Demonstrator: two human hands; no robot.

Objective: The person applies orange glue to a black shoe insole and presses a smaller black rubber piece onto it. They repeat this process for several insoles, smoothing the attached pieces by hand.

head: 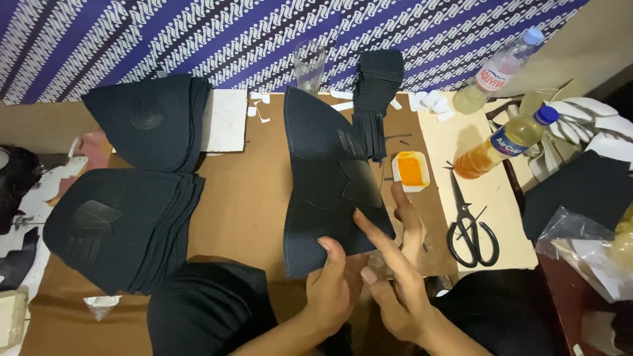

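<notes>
Black fabric panel (330,178) lies at 12 o'clock from both hands, long axis twd wall. My L hand (333,290) pinches its near edge; R hand (395,277) fingers spread over lower R corner, prob. pressing.

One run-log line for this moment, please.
left hand: holds black fabric piece | right hand: fingers on its lower edge | orange glue dish, scissors beside

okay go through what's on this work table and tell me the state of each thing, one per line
Black fabric piece: flat, near edge pinched by left hand.
Right hand: fingers pressing on the piece.
Glue tub: open, orange inside.
Scissors: lying closed.
Two bottles: capped, lying down, partly full.
Drinking glass: upright, empty.
Two fabric stacks: piled flat.
</notes>
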